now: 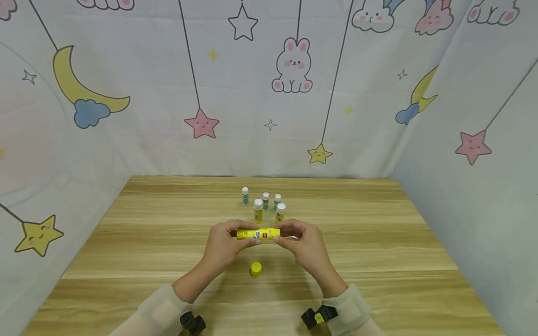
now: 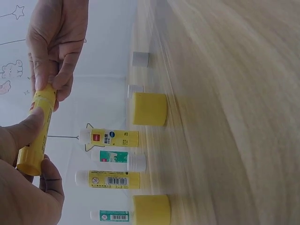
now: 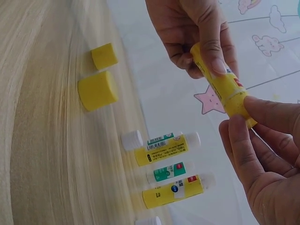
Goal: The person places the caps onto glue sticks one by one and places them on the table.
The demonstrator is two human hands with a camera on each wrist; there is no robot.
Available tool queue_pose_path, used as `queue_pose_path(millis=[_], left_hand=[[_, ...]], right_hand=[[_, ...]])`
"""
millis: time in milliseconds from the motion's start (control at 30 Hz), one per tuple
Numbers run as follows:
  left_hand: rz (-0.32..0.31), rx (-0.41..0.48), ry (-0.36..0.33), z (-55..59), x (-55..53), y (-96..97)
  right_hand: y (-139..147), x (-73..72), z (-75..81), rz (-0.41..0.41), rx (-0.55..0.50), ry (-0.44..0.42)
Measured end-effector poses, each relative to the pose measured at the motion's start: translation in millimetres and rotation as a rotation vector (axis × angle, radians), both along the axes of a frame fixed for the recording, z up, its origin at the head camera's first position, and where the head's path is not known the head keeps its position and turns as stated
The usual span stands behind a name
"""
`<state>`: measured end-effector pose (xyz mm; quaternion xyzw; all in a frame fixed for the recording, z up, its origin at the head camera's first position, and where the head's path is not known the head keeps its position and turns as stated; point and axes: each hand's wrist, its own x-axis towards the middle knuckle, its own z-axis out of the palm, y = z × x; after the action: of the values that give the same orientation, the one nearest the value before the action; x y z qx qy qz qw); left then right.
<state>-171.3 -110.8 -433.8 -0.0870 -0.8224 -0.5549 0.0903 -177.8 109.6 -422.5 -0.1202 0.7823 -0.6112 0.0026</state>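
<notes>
Both hands hold a yellow glue stick [image 1: 257,234] level between them, above the table. My left hand [image 1: 222,241] grips its barrel, thumb along the printed label. At the other end, the thumb and fingers of my right hand [image 1: 306,243] pinch the yellow end piece [image 3: 238,107]; a pale line separates it from the barrel in the right wrist view. Below the hands, a loose yellow cap [image 1: 256,269] stands on the wood. Two loose yellow caps show in the left wrist view, one cap [image 2: 150,108] nearer the middle and another cap [image 2: 152,209] lower down.
Behind the hands stand two yellow glue sticks with white tops, one glue stick [image 1: 258,212] left of the other glue stick [image 1: 280,213]. Further back are smaller green-labelled sticks [image 1: 245,197]. White caps [image 3: 132,140] lie near them. A printed curtain [image 1: 252,93] hangs behind the table [image 1: 168,210].
</notes>
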Motion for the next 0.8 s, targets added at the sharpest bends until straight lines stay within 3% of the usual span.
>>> queue_pose_path(millis=[467,800], left_hand=[[-0.003,0.010,0.011,3.3,2.1,3.1],[-0.022,0.031,0.010,-1.3,2.0,2.9]], right_hand=[[-1.0,0.9,0.9,-0.035,0.001,0.002],[-6.8,4.2,0.2,-0.075,0.013,0.009]])
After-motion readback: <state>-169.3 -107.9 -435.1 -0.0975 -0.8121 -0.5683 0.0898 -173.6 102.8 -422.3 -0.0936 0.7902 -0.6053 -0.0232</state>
